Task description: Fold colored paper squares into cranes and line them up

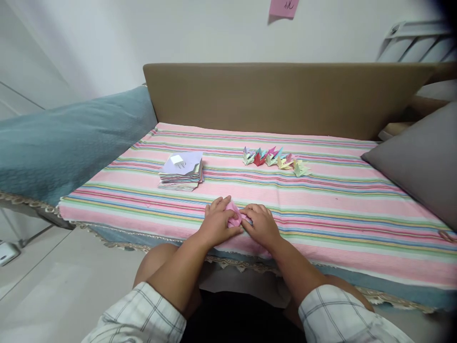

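Observation:
A small piece of pink origami paper (233,215), partly folded, rests on the striped cloth near the front edge. My left hand (218,223) is bent over its left side, thumb on the paper and the other fingers against the cloth. From the right, my right hand (261,223) pinches the paper's edge between thumb and fingers. My fingers hide part of the folds. Farther back to the right stand several folded paper cranes (272,159) in red, green, yellow, pink and blue. A stack of square paper (182,177) lies to the left, with a small white object (177,161) on top.
The striped cloth (321,205) covers a sofa seat with a brown backrest (278,100). A blue-covered armrest (82,138) bounds the left, a grey cushion (421,162) the right. A pink note (283,8) hangs on the wall. A small brown item (447,237) lies far right.

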### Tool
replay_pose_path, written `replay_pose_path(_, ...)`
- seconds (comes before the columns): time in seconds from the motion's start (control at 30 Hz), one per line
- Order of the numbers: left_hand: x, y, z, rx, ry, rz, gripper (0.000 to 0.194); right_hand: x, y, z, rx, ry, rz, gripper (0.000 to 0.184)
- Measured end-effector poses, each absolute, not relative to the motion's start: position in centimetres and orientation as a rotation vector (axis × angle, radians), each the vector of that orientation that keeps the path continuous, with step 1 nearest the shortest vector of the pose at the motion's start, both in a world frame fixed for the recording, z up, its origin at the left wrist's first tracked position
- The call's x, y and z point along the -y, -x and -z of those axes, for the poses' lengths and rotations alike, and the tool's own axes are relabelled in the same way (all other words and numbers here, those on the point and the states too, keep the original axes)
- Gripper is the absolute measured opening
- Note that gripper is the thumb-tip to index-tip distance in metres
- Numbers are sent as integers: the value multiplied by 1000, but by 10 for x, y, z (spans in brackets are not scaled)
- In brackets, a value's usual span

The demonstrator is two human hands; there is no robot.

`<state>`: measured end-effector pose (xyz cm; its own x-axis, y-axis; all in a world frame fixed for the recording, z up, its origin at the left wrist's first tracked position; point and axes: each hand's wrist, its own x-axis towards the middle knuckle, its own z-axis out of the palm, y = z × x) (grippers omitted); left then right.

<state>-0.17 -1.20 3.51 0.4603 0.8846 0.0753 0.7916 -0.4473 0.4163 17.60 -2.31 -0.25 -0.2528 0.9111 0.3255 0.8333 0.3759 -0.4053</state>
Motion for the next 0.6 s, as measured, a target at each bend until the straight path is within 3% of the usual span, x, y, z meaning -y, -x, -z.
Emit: replay_pose_path(0.6, 11, 6, -29, -1374, -2442, -402, 13, 24, -179, 4, 2126, 1385, -249, 19)
